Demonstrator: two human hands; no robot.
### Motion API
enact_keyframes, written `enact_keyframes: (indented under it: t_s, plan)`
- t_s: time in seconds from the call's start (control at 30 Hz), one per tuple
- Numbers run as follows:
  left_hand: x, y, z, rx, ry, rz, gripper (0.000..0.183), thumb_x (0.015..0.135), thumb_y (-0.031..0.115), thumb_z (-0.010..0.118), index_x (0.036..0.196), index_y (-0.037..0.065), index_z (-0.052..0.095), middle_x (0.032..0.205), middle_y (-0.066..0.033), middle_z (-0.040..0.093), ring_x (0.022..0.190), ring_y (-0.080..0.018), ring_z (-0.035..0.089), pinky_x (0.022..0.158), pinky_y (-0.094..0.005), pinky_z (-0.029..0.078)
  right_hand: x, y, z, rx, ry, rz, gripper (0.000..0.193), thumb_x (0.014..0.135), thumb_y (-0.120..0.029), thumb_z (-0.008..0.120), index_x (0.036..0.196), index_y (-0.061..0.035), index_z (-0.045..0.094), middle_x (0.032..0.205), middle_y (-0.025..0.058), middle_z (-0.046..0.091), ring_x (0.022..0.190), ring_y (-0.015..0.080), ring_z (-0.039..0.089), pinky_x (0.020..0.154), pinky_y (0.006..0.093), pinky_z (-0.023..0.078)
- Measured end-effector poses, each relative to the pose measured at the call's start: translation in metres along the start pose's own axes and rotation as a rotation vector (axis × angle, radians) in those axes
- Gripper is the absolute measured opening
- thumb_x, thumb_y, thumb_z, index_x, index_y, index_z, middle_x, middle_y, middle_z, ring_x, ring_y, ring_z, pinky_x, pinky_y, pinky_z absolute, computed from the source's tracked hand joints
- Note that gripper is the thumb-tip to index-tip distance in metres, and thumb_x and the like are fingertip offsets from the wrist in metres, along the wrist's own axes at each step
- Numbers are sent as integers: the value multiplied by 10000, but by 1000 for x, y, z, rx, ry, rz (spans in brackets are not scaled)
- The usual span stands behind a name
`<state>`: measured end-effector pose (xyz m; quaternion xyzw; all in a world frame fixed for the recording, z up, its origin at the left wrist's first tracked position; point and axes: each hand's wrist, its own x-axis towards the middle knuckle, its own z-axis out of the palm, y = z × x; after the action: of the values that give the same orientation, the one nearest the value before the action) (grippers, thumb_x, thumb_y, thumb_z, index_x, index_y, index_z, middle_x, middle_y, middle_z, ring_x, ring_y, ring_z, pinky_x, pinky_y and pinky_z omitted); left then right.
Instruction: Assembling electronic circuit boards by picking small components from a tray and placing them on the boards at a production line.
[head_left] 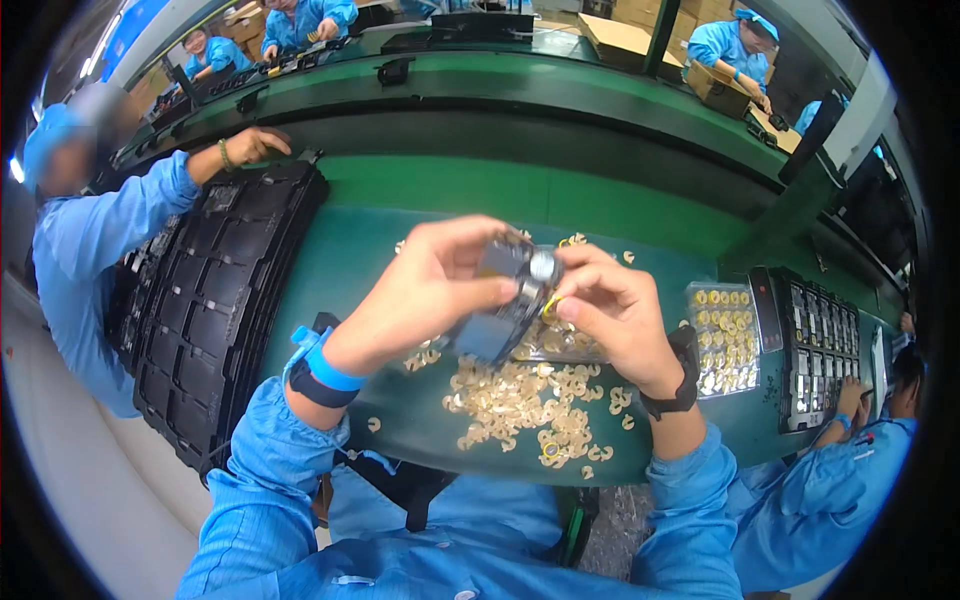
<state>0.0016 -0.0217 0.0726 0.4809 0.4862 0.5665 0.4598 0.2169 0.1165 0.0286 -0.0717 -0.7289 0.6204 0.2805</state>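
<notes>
Above the green work mat, my left hand [425, 280] grips a dark, boxy electronic part [490, 335] with a round silver piece on its upper face. My right hand [615, 310] meets it from the other side, thumb and fingers pinching a small yellow-rimmed round piece [550, 306] against its edge. Fingers partly cover both, and the dark part is slightly blurred. Below my hands lies a loose pile of small cream, notched discs [540, 405]. A clear tray [575, 347] of similar pieces shows partly behind my right hand.
At the left stand stacked black compartment trays [215, 300], with a co-worker's hand [258, 147] over their far end. To the right are a clear tray of yellow-ringed discs [722, 340] and a filled black tray [820, 350] beside another person. A conveyor [560, 110] runs across the back.
</notes>
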Motion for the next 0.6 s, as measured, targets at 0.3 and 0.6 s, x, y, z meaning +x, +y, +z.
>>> enact_keyframes:
  t_s: [0.3,0.6]
  plan:
    - [-1,17,-10,678,-414,51,648,987,87,700,1584,-6,466,1388,-218,691,1260,-264,658,1070,-384,509,-5,-11,16,58,-257,203,95,1004,-77,739,1048,7,750,974,36,712,915,113,677,820,285,548]
    - [-41,-17,-1,244,535,14,468,1033,258,726,1325,-88,606,1115,-160,758,993,-187,731,811,-315,596,-2,3,14,566,355,116,111,1054,-71,672,1098,27,698,1053,82,729,971,173,719,893,320,596]
